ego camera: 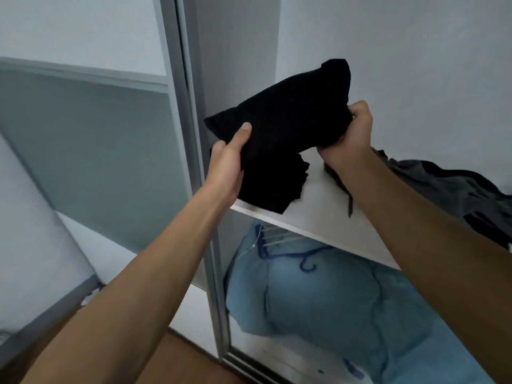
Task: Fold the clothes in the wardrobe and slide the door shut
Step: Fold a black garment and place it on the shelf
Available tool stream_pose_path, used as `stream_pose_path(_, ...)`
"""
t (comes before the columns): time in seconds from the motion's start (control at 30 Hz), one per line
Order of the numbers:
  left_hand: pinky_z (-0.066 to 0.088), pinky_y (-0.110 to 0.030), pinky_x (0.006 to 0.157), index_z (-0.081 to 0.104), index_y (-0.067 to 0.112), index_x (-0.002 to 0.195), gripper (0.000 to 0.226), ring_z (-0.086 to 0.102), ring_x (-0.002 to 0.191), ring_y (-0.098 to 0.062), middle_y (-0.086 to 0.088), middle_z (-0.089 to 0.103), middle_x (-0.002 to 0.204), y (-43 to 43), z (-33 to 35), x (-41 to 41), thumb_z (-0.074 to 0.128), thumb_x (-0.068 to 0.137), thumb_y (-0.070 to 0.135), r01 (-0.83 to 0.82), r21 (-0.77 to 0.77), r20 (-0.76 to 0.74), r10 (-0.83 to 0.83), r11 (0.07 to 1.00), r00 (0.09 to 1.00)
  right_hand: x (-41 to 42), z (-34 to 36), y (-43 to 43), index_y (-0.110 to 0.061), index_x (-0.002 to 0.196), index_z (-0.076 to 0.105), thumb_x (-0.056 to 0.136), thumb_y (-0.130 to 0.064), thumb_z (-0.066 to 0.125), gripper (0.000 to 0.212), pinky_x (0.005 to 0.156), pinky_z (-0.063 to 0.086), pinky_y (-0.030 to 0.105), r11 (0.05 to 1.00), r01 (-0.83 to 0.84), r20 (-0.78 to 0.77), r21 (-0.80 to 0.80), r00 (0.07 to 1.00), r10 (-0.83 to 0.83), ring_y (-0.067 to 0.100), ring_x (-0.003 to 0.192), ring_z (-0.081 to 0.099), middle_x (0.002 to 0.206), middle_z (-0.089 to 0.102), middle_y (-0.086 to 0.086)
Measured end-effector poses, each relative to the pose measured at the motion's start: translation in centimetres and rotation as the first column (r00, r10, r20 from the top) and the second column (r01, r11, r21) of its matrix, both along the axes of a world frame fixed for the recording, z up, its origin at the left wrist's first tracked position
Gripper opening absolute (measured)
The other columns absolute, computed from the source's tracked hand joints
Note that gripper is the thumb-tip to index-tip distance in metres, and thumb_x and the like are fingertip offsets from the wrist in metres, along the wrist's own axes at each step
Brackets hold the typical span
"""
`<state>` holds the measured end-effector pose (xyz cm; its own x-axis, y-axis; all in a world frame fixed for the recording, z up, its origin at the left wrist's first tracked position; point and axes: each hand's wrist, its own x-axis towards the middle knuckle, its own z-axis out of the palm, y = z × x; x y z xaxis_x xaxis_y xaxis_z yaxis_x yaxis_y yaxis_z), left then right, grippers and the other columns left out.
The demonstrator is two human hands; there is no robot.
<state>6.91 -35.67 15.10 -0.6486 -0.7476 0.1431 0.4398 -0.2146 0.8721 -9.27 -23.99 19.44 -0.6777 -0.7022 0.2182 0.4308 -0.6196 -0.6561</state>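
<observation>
Head view: black folded cloth garment (282,117) is held up in front of the open wardrobe, just above the white wardrobe shelf (318,195). It's tilted, R end higher. Left grip (225,167), a bare hand, has it by the lower L edge w/ thumb pressed on the top face; fingers are hidden under the cloth. Right grip (352,131), also a bare hand, is curled tight round the bunched R end.

Directly below, a stack of black folded clothes (271,187) lies at the shelf's L front corner, slightly over the edge. Can't tell if the held piece touches it. On the R of the same shelf is an unfolded heap of grey and dark clothes (457,189), w/ a brown strap-like piece (345,189) hanging by the R wrist.

Under the shelf: pale blue quilted bedding (346,300) w/ a dark blue plastic hanger (304,259) on top. To the L stands the frosted-glass sliding door w/ grey metal frame (97,162).
</observation>
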Motion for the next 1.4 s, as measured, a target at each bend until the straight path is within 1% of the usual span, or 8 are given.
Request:
stream_pose_path(0.23,0.053,-0.013,0.058,0.067,0.034,0.086,0.020,0.071,0.071,0.003,0.024,0.074,0.076,-2.4,0.6,-6.3,0.062,0.090,0.053,-0.310,-0.306,0.172,0.372,0.900,0.912,-10.4,-0.4,-8.9,-0.022,0.058,0.034,0.087,-0.017,0.035,0.029,0.053,0.039,0.025,0.981,-0.076,-0.005,0.179,0.997,0.079,0.012,0.057,0.044,0.060,0.041,-0.006)
stream_pose_path(0.43,0.043,-0.017,0.041,0.068,0.017,0.094,0.048,0.057,0.037,-0.008,0.009,0.069,0.065,-6.6,-4.3,-7.5,0.068,0.079,0.063,-0.237,-0.121,0.660,0.256,0.964,0.707,-17.7,-6.6,-11.2,-0.011,0.109,0.066,0.085,-0.080,0.035,0.080,0.096,0.044,0.033,0.526,0.286,-0.491,0.801,0.816,0.304,0.024,0.103,0.062,0.111,0.066,0.007)
stream_pose_path(0.6,0.061,-0.034,0.061,0.067,0.004,0.092,0.027,0.074,0.082,-0.027,-0.010,0.073,0.085,-7.7,-4.1,-9.5,0.066,0.094,0.031,-0.374,-0.311,0.501,0.485,0.874,0.716,-18.2,-6.8,-13.9,-0.014,0.062,0.051,0.091,-0.037,0.061,0.039,0.048,0.036,0.025,0.603,0.538,-0.785,0.589,0.557,0.270,0.020,0.063,0.056,0.063,0.053,0.002)
stream_pose_path(0.9,0.054,-0.042,0.094,0.048,0.003,0.131,0.045,0.062,0.112,-0.032,-0.015,0.061,0.122,-10.1,-0.8,-11.6,0.065,0.091,0.015,-0.313,-0.570,0.631,0.648,0.760,0.426,-20.7,-6.1,-19.5,-0.012,0.064,0.051,0.101,-0.035,0.052,0.043,0.070,0.038,0.028,0.585,0.602,-0.836,0.543,0.454,0.309,0.024,0.076,0.056,0.081,0.058,0.011)
stream_pose_path(0.97,0.045,-0.043,0.102,0.037,0.007,0.141,0.061,0.050,0.124,-0.035,-0.015,0.050,0.137,-9.4,-1.4,-11.9,0.066,0.088,0.013,-0.186,-0.757,0.572,0.772,0.627,0.277,-21.0,-7.5,-20.4,-0.010,0.072,0.058,0.102,-0.033,0.051,0.039,0.070,0.040,0.028,0.597,0.565,-0.822,0.569,0.405,0.399,0.024,0.081,0.058,0.084,0.060,0.010)
stream_pose_path(1.07,0.038,-0.046,0.108,0.048,0.013,0.138,0.054,0.046,0.132,-0.029,-0.008,0.051,0.142,-9.2,-0.6,-13.6,0.060,0.087,0.022,-0.103,-0.961,0.191,0.885,0.256,0.424,-21.3,-8.1,-21.0,-0.017,0.066,0.060,0.102,-0.032,0.053,0.039,0.060,0.036,0.026,0.671,0.499,-0.834,0.549,0.376,0.403,0.016,0.067,0.054,0.068,0.056,-0.001)
stream_pose_path(1.23,0.010,-0.058,0.119,0.032,0.031,0.152,0.065,0.016,0.152,-0.027,0.000,0.020,0.165,-10.3,-3.5,-17.0,0.047,0.094,0.055,0.502,-0.715,0.646,0.735,0.486,0.209,-21.8,-8.5,-21.6,-0.017,0.084,0.068,0.100,-0.037,0.052,0.030,0.079,0.045,0.034,0.625,0.611,-0.870,0.485,0.271,0.411,0.029,0.095,0.063,0.093,0.066,0.008)
stream_pose_path(1.4,0.002,-0.062,0.118,0.022,0.034,0.155,0.067,0.003,0.153,-0.032,-0.003,0.012,0.167,-9.6,-9.7,-17.0,0.031,0.093,0.060,0.405,-0.819,0.520,0.825,0.407,0.222,-19.1,-10.8,-19.7,-0.027,0.128,0.060,0.094,-0.030,0.046,0.036,0.100,0.040,0.044,0.579,0.791,-0.980,0.197,0.151,0.127,0.028,0.124,0.052,0.132,0.061,0.001)
